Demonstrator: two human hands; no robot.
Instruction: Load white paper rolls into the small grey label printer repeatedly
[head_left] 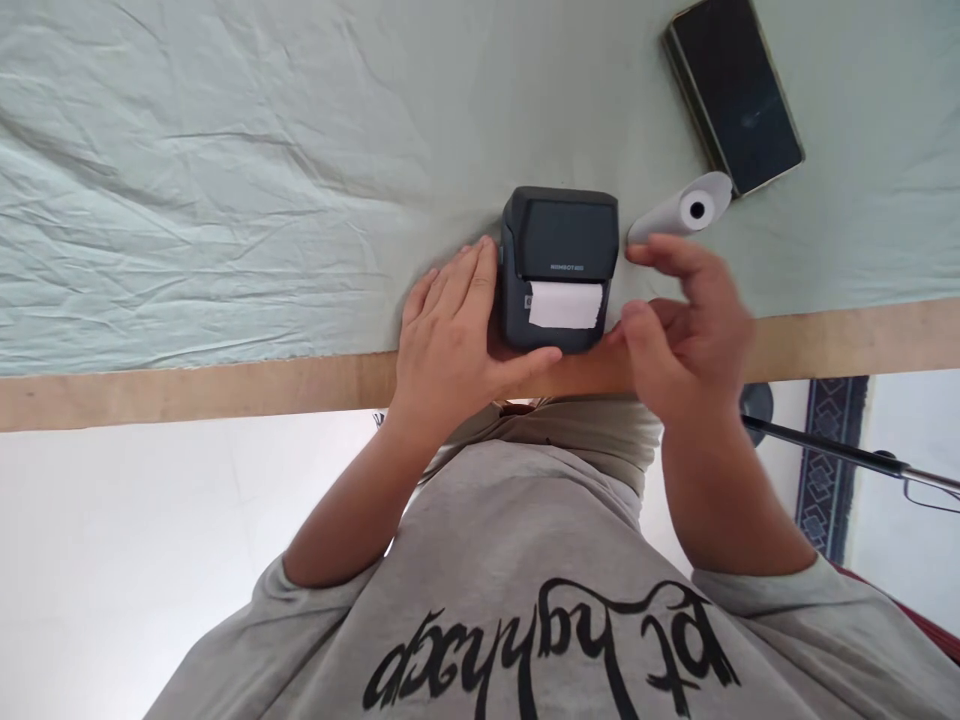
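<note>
A dark portable receipt printer point(568, 235) lies on the cloth near the table's front edge. A short strip of white paper point(566, 305) sticks out of its slot. My left hand point(457, 325) rests flat against the printer's left side, fingers stretched out, the thumb along its front. To the right of the printer is my right hand point(686, 335), slightly blurred, its thumb and index finger apart with nothing between them. Just beyond that index finger a white paper roll point(671, 212) with a black core lies on its side.
Behind the roll, at the back right, lies a dark rectangular box or phone-like object point(739, 95). A wrinkled pale green cloth point(225, 180) covers the table, leaving a wooden front edge point(187, 385) bare. A thin black stand pole point(832, 447) reaches in below, at right.
</note>
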